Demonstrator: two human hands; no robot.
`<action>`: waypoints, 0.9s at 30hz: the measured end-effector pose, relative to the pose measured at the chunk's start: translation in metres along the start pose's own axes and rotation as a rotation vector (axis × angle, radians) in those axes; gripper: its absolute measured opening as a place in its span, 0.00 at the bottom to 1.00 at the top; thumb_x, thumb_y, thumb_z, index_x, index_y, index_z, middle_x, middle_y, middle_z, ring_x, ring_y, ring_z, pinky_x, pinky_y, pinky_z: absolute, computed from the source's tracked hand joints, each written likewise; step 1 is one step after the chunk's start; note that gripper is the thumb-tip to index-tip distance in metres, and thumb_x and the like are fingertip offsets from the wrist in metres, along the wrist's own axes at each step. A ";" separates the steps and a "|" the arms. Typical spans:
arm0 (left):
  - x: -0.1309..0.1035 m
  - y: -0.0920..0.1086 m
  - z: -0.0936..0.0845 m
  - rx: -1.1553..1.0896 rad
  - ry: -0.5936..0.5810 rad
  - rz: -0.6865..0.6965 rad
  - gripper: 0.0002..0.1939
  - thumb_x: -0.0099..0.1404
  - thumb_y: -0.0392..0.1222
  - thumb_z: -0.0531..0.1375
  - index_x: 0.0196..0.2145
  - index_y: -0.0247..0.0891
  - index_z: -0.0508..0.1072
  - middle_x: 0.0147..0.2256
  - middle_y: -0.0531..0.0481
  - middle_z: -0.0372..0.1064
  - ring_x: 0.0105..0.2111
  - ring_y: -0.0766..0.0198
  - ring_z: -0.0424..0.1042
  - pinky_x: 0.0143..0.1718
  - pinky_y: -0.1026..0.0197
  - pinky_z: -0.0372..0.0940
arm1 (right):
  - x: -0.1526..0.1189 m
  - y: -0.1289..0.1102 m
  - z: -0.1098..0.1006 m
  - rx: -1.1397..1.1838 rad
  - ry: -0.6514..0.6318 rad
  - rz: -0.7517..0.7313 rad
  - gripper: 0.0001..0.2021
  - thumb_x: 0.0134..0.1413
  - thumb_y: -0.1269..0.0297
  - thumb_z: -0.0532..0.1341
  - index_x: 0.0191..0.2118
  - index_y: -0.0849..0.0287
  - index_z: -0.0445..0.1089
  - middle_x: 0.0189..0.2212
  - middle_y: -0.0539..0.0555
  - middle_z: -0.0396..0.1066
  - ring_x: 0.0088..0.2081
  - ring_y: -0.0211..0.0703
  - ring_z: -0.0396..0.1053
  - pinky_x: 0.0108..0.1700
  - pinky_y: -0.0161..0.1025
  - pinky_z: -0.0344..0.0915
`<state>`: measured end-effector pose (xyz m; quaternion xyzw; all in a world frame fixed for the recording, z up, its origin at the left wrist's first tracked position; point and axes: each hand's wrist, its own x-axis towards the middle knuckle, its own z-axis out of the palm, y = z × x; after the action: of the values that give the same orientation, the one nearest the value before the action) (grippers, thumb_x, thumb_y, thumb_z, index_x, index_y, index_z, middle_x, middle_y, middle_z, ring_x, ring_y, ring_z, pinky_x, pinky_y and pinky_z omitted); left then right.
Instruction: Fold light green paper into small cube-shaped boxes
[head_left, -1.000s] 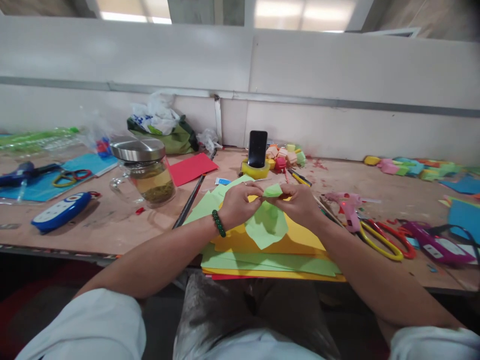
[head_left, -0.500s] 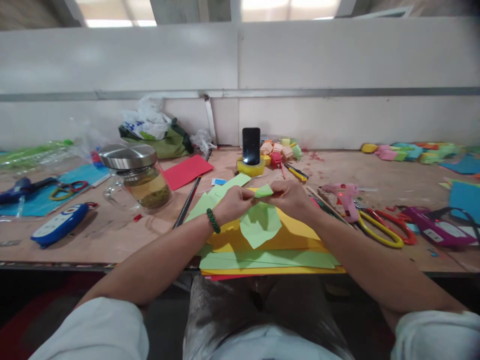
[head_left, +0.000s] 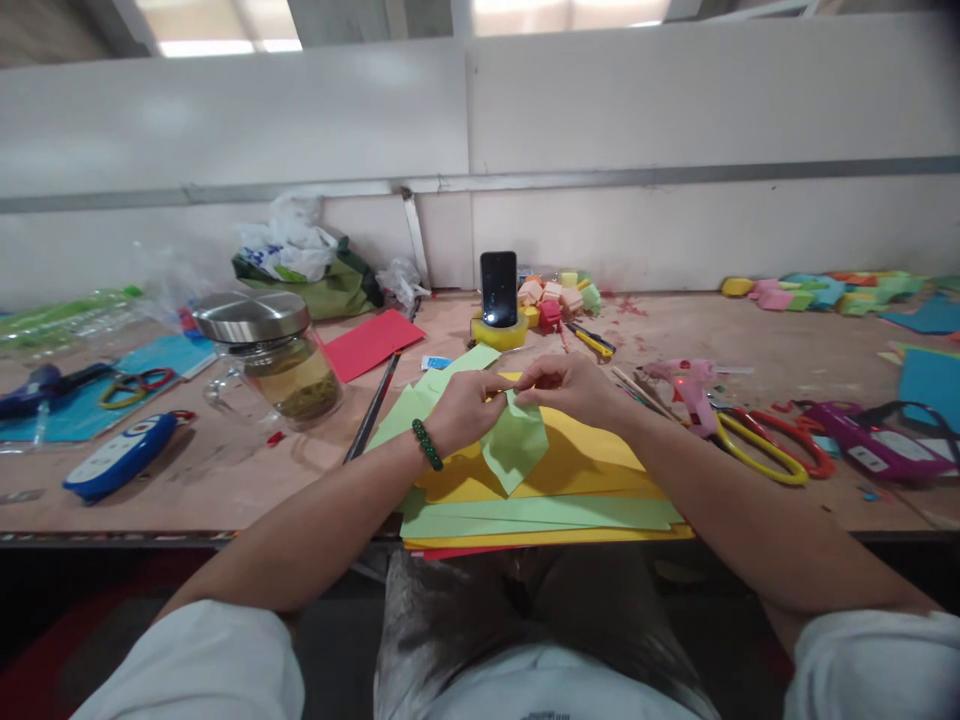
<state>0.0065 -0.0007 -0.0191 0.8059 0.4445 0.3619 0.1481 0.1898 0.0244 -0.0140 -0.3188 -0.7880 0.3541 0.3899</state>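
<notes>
A piece of light green paper (head_left: 516, 446) hangs point-down between my hands, its top edge folded or gathered at my fingertips. My left hand (head_left: 471, 405), below a dark green bead bracelet (head_left: 427, 444), pinches the paper's upper left part. From the other side my right hand (head_left: 574, 392) pinches the top of the same paper, thumb and fingers meeting close to the left thumb. Under both hands lies a stack of yellow paper (head_left: 600, 455), with light green sheets (head_left: 540, 516) along its front and more at its left. The exact fold is hidden by my fingers.
A glass mug with steel lid (head_left: 289, 365) stands left of a red sheet (head_left: 373, 343). Behind the stack, a phone (head_left: 499, 290) leans on a yellow tape roll (head_left: 499, 332), near a utility knife (head_left: 591, 340). A pink glue gun (head_left: 694, 390) and scissors (head_left: 761, 450) lie right.
My right hand has shifted slightly left, its fingers closing nearer to the left thumb. The paper flap that stood up between the hands is now out of sight. The view has tilted slightly.
</notes>
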 end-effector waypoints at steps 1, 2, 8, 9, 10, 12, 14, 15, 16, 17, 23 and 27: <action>0.000 0.000 0.000 0.007 -0.001 -0.004 0.18 0.55 0.28 0.55 0.38 0.37 0.81 0.35 0.46 0.79 0.31 0.63 0.75 0.33 0.65 0.65 | -0.001 0.000 0.001 -0.052 0.027 -0.017 0.10 0.42 0.58 0.68 0.26 0.60 0.74 0.22 0.50 0.70 0.25 0.35 0.61 0.26 0.34 0.57; 0.000 0.000 0.000 0.009 -0.005 -0.009 0.18 0.55 0.28 0.55 0.38 0.37 0.81 0.35 0.46 0.79 0.32 0.63 0.75 0.33 0.65 0.66 | -0.001 0.000 0.003 -0.102 0.050 -0.033 0.09 0.42 0.59 0.68 0.25 0.60 0.74 0.22 0.50 0.70 0.24 0.35 0.60 0.26 0.34 0.57; 0.000 0.000 0.000 -0.050 -0.029 -0.058 0.17 0.55 0.30 0.54 0.37 0.37 0.81 0.36 0.47 0.79 0.33 0.62 0.75 0.34 0.65 0.66 | -0.002 -0.007 0.000 -0.239 0.031 -0.068 0.08 0.47 0.59 0.65 0.26 0.59 0.73 0.22 0.49 0.70 0.25 0.35 0.62 0.28 0.34 0.59; 0.001 0.000 -0.001 -0.057 -0.027 -0.069 0.17 0.55 0.30 0.54 0.36 0.36 0.81 0.34 0.47 0.79 0.32 0.62 0.74 0.33 0.65 0.65 | -0.002 -0.010 -0.003 -0.236 0.006 -0.076 0.09 0.49 0.58 0.64 0.27 0.59 0.74 0.24 0.50 0.72 0.26 0.36 0.64 0.29 0.34 0.60; 0.001 0.000 -0.002 -0.067 -0.030 -0.089 0.16 0.55 0.31 0.54 0.35 0.35 0.81 0.32 0.48 0.79 0.30 0.63 0.73 0.31 0.65 0.64 | -0.003 -0.014 -0.005 -0.228 -0.031 -0.086 0.11 0.51 0.56 0.63 0.30 0.59 0.74 0.26 0.52 0.73 0.28 0.37 0.65 0.30 0.34 0.62; 0.003 -0.001 -0.004 -0.117 -0.055 -0.155 0.14 0.55 0.33 0.55 0.33 0.33 0.81 0.25 0.51 0.76 0.24 0.66 0.69 0.26 0.67 0.61 | -0.004 -0.023 -0.011 -0.201 -0.135 -0.112 0.14 0.50 0.54 0.63 0.37 0.59 0.75 0.36 0.54 0.75 0.35 0.39 0.69 0.35 0.35 0.65; 0.005 -0.001 -0.007 -0.214 -0.104 -0.238 0.12 0.56 0.36 0.56 0.30 0.32 0.80 0.20 0.53 0.72 0.21 0.68 0.65 0.22 0.68 0.57 | -0.005 -0.027 -0.013 -0.203 -0.203 -0.116 0.17 0.46 0.55 0.66 0.41 0.58 0.74 0.39 0.54 0.74 0.37 0.40 0.69 0.37 0.35 0.66; 0.005 0.000 -0.009 -0.263 -0.133 -0.273 0.11 0.55 0.38 0.57 0.28 0.31 0.80 0.19 0.53 0.70 0.20 0.69 0.63 0.21 0.68 0.56 | -0.005 -0.027 -0.013 -0.221 -0.190 -0.109 0.16 0.45 0.58 0.66 0.41 0.58 0.74 0.38 0.53 0.74 0.36 0.39 0.68 0.36 0.34 0.65; 0.006 0.000 -0.010 -0.301 -0.159 -0.301 0.11 0.55 0.39 0.58 0.26 0.31 0.79 0.18 0.53 0.68 0.20 0.69 0.63 0.20 0.68 0.55 | -0.005 -0.025 -0.011 -0.243 -0.151 -0.097 0.12 0.45 0.61 0.65 0.38 0.59 0.74 0.34 0.52 0.73 0.33 0.38 0.68 0.34 0.33 0.64; 0.006 0.001 -0.010 -0.324 -0.182 -0.325 0.11 0.54 0.39 0.58 0.25 0.31 0.79 0.18 0.53 0.67 0.20 0.69 0.62 0.20 0.68 0.55 | -0.005 -0.022 -0.009 -0.265 -0.095 -0.076 0.07 0.46 0.64 0.63 0.33 0.60 0.74 0.29 0.50 0.72 0.30 0.36 0.66 0.31 0.32 0.62; 0.005 0.006 -0.011 -0.321 -0.283 -0.366 0.10 0.51 0.38 0.57 0.21 0.32 0.76 0.15 0.56 0.60 0.18 0.72 0.55 0.20 0.69 0.50 | -0.005 -0.006 -0.001 -0.314 -0.018 0.016 0.07 0.43 0.70 0.56 0.19 0.61 0.66 0.16 0.45 0.58 0.21 0.31 0.54 0.22 0.31 0.48; 0.004 0.006 -0.011 -0.327 -0.327 -0.320 0.11 0.52 0.40 0.56 0.17 0.33 0.72 0.14 0.58 0.55 0.18 0.73 0.51 0.19 0.68 0.48 | -0.006 -0.006 -0.002 -0.294 -0.063 0.039 0.06 0.42 0.68 0.57 0.20 0.62 0.68 0.16 0.45 0.59 0.20 0.31 0.56 0.21 0.30 0.49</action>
<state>0.0041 -0.0013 -0.0063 0.7387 0.4720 0.2662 0.4009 0.1931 0.0174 -0.0103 -0.3764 -0.8370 0.2521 0.3070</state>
